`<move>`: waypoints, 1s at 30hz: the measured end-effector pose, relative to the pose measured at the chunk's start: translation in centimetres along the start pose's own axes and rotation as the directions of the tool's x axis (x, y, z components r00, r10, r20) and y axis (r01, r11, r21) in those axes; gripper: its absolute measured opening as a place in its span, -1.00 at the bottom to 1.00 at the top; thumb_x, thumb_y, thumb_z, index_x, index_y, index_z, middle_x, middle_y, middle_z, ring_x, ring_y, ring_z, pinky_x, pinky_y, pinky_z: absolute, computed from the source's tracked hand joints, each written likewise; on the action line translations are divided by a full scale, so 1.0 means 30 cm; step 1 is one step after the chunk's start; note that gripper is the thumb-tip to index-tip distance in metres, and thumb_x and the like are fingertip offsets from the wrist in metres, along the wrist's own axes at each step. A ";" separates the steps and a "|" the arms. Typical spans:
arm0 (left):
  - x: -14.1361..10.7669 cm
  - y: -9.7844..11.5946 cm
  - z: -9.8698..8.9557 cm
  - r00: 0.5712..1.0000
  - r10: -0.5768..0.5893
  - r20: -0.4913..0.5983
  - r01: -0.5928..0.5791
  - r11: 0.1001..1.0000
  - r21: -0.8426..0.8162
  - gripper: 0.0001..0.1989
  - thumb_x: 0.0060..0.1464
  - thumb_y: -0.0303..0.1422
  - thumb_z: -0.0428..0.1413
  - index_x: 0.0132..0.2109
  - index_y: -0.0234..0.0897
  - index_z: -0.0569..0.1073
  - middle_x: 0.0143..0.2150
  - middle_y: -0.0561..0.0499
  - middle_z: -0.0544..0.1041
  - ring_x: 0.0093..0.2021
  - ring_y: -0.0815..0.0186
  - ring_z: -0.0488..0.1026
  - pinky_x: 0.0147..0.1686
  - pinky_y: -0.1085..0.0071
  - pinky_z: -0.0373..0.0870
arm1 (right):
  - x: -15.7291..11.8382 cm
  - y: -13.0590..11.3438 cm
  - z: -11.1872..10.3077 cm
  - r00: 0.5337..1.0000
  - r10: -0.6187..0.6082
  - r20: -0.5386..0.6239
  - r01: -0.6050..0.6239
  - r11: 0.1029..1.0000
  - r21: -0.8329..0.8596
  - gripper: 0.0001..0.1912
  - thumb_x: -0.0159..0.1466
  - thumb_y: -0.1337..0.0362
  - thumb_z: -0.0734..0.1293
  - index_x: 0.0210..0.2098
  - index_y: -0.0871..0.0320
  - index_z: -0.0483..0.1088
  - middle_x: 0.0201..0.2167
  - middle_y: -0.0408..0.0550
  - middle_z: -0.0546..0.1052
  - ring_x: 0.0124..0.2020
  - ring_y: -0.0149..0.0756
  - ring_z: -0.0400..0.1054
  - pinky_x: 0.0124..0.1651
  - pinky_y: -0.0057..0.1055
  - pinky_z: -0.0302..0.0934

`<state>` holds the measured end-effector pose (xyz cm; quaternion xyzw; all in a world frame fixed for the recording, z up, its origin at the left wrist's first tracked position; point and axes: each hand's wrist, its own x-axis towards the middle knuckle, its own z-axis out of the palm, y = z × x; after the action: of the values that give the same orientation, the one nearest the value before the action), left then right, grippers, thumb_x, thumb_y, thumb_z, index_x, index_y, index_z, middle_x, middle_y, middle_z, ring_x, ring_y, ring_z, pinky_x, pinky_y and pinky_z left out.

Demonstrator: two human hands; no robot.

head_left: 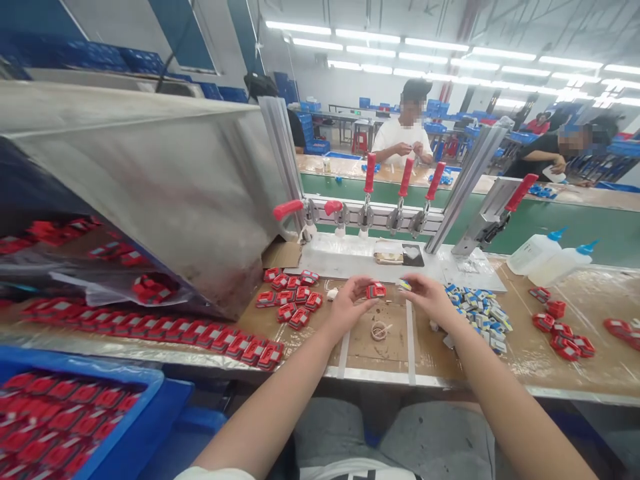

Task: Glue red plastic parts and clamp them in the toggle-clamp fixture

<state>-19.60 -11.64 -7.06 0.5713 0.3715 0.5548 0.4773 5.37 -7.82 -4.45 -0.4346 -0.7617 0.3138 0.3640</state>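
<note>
My left hand [353, 303] is closed on a small red plastic piece with grey parts [376, 291], held above the bench. Close to it on the right, my right hand [423, 293] pinches a small white, blue and yellow piece [404, 285]. The two pieces are apart. Below them a pinkish ring [380, 331] lies on the brown work surface. Left of my left hand is a group of red pieces [290, 297]. Beside my right hand lies a heap of small white, blue and yellow pieces [477, 313].
Behind my hands stands a metal frame with red-handled toggle clamps [369, 193]. A long row of red pieces [150, 327] lines the left bench edge, above a blue crate [145, 400]. On the right are white bottles [535, 257] and more red pieces [563, 333]. Co-workers [403, 137] sit across.
</note>
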 end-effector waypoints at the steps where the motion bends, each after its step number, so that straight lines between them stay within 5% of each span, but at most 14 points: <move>1: -0.004 0.014 0.003 1.000 -0.006 0.002 0.006 1.000 -0.005 -0.53 0.05 -0.30 0.38 0.07 -0.22 0.42 0.11 -0.14 0.57 0.16 0.15 0.52 0.25 0.13 0.42 | -0.014 -0.017 0.000 1.000 0.017 -0.025 -0.015 0.994 0.109 -0.57 0.33 0.00 0.39 0.09 0.07 0.50 -0.27 -0.06 0.57 -0.31 -0.23 0.44 -0.16 -0.26 0.38; 6: -0.029 0.092 0.034 0.996 -0.029 0.081 0.032 0.999 -0.038 -0.51 0.07 -0.29 0.38 0.10 -0.21 0.43 0.11 -0.16 0.59 0.15 0.14 0.54 0.21 0.14 0.45 | -0.078 -0.119 0.019 0.997 0.032 -0.075 -0.010 0.961 0.275 -0.55 0.41 0.00 0.32 0.19 0.06 0.48 -0.38 -0.10 0.54 -0.33 -0.26 0.44 -0.14 -0.27 0.39; 11: -0.056 0.150 0.070 0.992 -0.034 0.118 0.042 0.997 -0.071 -0.51 0.03 -0.33 0.39 0.08 -0.22 0.43 0.05 -0.13 0.62 0.04 0.17 0.60 0.16 0.14 0.50 | -0.117 -0.195 0.037 0.957 -0.222 -0.187 0.229 0.973 0.015 -0.66 0.41 0.09 0.34 0.13 0.00 0.53 -0.05 0.03 0.56 -0.19 -0.22 0.46 -0.06 -0.22 0.42; 18: -0.084 0.178 0.099 0.992 -0.050 0.115 0.063 0.992 -0.107 -0.47 -0.04 -0.35 0.42 0.06 -0.21 0.43 -0.01 -0.10 0.64 0.00 0.17 0.62 0.14 0.14 0.51 | -0.161 -0.225 0.028 0.894 -0.439 -0.091 0.418 0.890 -0.184 -0.57 0.46 0.27 0.29 0.29 -0.13 0.40 0.07 0.04 0.55 0.08 -0.07 0.44 0.10 -0.06 0.38; 25: -0.105 0.181 0.116 0.991 -0.098 0.089 0.111 0.981 -0.158 -0.44 -0.07 -0.31 0.44 0.05 -0.22 0.42 -0.04 -0.11 0.65 -0.04 0.14 0.64 0.08 0.16 0.55 | -0.168 -0.210 0.019 0.866 -0.495 -0.069 0.466 0.850 -0.246 -0.57 0.48 0.32 0.25 0.28 -0.14 0.39 -0.04 0.02 0.57 -0.02 -0.10 0.45 -0.02 -0.12 0.40; 30: -0.073 0.153 0.129 0.975 -0.215 0.051 0.221 0.951 -0.217 -0.34 -0.12 -0.21 0.48 0.08 -0.25 0.41 -0.13 -0.12 0.67 -0.11 0.14 0.65 -0.03 0.19 0.57 | -0.145 -0.197 0.005 0.880 -0.466 0.090 0.459 0.786 -0.414 -0.39 0.44 0.15 0.31 0.44 0.01 0.17 0.08 0.16 0.50 0.10 0.04 0.40 0.12 0.01 0.37</move>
<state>-16.50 -15.47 -2.99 0.4774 0.3619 0.5287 0.6013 4.25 -14.22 -1.06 -0.3060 -0.8911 0.0386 0.3329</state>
